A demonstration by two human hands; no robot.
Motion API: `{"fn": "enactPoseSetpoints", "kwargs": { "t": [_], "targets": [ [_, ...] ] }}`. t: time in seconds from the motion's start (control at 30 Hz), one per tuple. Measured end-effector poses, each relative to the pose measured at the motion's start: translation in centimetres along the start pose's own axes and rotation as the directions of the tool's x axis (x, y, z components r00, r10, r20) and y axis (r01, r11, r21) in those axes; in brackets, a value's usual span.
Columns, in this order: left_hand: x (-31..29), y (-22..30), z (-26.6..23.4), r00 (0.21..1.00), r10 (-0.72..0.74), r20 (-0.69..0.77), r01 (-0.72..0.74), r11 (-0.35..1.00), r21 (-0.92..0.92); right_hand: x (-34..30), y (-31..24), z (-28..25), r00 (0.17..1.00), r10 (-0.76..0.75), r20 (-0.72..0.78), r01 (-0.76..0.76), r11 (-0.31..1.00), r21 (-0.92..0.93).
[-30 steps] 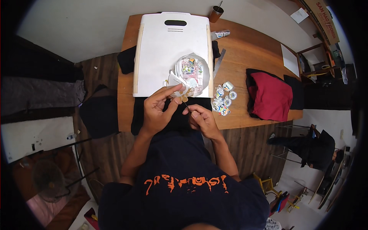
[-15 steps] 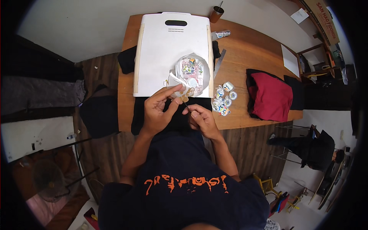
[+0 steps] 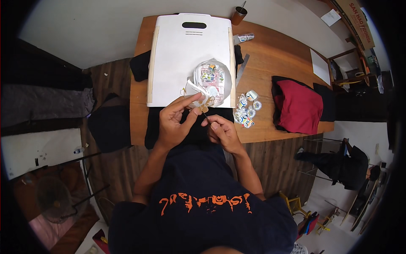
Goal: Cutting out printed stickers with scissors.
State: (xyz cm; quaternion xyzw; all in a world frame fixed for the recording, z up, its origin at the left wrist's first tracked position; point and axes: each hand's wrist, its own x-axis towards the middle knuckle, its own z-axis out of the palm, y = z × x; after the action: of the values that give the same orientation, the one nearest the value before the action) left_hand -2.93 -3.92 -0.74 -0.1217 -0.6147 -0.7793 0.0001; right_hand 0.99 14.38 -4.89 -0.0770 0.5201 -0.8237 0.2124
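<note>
A cut piece of white sheet with gold-brown patterning [image 3: 209, 103] is pinched between the thumb and fingers of my left hand [image 3: 171, 125], at the near edge of the white board [image 3: 173, 59]. My right hand [image 3: 225, 134] is closed around a thin dark tool [image 3: 207, 117], whose tip points at the sheet's lower edge by my left thumb. Its exact kind is too small to make out. Just beyond my fingers, a round white container or curled wrapping [image 3: 227, 76] holds colourful printed pieces [image 3: 210, 75]. White curled strips partly cover it on the near side.
Several small patterned pieces [image 3: 245, 113] lie right of the board, near a metal ruler [image 3: 242, 70]. Folded red cloth [image 3: 299, 106] rests farther right on the wooden table [image 3: 270, 55]. A brown cup [image 3: 239, 16] and a clear packet [image 3: 244, 38] stand at the back.
</note>
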Motion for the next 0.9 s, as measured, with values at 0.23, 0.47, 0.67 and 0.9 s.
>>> {"fn": "enactPoseSetpoints", "kwargs": {
  "t": [0.23,0.47,0.67,0.9],
  "targets": [
    [0.06,0.14,0.10,1.000,0.004,-0.002,-0.004,1.000,-0.005,0.11,-0.13,0.06,1.000,0.003,-0.002,-0.003,1.000,0.006],
    [0.13,0.16,0.11,1.000,0.014,0.003,-0.014,1.000,-0.002,0.13,-0.05,0.02,1.000,-0.005,-0.010,0.005,1.000,0.003],
    [0.13,-0.04,0.09,1.000,0.007,0.004,-0.006,1.000,-0.010,0.06,-0.20,-0.06,1.000,-0.006,-0.007,0.006,1.000,-0.007],
    [0.08,0.08,0.16,1.000,-0.001,-0.010,0.001,1.000,-0.020,-0.12,-0.24,-0.06,1.000,0.004,-0.008,-0.004,1.000,0.009]
  ]
}}
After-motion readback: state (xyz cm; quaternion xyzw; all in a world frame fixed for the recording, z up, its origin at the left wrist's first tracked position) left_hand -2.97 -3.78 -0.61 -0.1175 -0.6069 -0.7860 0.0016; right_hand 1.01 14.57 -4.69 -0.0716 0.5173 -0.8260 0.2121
